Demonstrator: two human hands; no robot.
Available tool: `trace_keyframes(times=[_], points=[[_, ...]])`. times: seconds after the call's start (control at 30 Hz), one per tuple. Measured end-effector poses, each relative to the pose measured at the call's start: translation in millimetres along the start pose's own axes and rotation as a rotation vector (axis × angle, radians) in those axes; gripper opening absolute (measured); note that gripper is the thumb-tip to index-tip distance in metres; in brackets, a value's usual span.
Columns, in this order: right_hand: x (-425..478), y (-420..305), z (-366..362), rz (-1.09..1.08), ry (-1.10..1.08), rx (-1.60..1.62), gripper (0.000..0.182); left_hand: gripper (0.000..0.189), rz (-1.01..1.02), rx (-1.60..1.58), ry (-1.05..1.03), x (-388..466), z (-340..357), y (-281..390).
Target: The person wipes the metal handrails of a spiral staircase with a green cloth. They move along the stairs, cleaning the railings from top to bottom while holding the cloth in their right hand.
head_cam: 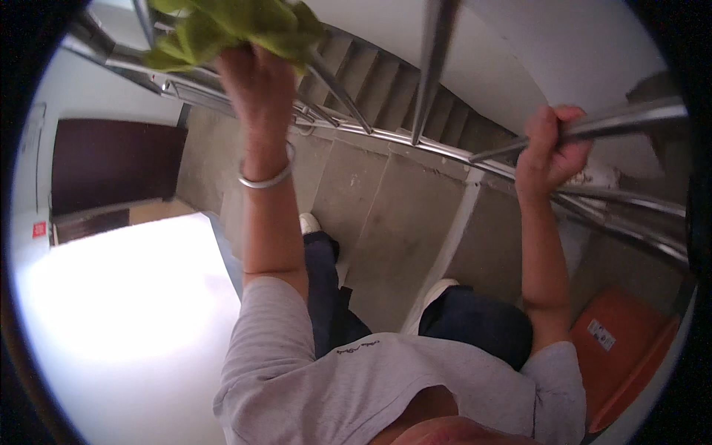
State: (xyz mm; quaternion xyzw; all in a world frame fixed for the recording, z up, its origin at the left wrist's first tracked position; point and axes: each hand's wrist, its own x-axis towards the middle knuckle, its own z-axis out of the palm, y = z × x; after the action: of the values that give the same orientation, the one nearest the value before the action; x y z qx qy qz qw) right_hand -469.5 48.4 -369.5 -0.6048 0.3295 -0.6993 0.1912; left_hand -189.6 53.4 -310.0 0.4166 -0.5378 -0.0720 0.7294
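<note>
My left hand (258, 83), below a silver bangle, is shut on a yellow-green cloth (239, 28). The cloth lies against the stainless-steel stair railing at the top of the view, and its folds hide my fingertips and part of the metal. Over on the right, my right hand (550, 150) wraps around a round metal bar (628, 119) of the same railing. Slanted balusters (431, 72) and a lower rail (389, 135) run between my two hands.
Concrete steps (364, 78) descend beyond the railing. My white shoes (310, 223) stand on the concrete floor (400, 206). An orange plastic object (623, 345) bearing a label is low at the right. A dark door (117, 161) and a glaring bright surface (139, 306) are at the left.
</note>
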Motion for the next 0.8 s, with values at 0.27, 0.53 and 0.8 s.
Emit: trace_keyframes(times=[0.27,0.53,0.8], points=[[5,-11,0,0.020,-0.070,-0.035,0.014,0.038,0.176,0.544,0.182,-4,21,-37],[2,-4,1,-0.037,0.047,-0.088,0.016,0.024,-0.487,0.778,-0.216,-181,-3,-153],[5,-6,5,-0.052,0.104,-0.079,0.014,0.037,-0.761,0.760,-0.293,-170,-43,-126]])
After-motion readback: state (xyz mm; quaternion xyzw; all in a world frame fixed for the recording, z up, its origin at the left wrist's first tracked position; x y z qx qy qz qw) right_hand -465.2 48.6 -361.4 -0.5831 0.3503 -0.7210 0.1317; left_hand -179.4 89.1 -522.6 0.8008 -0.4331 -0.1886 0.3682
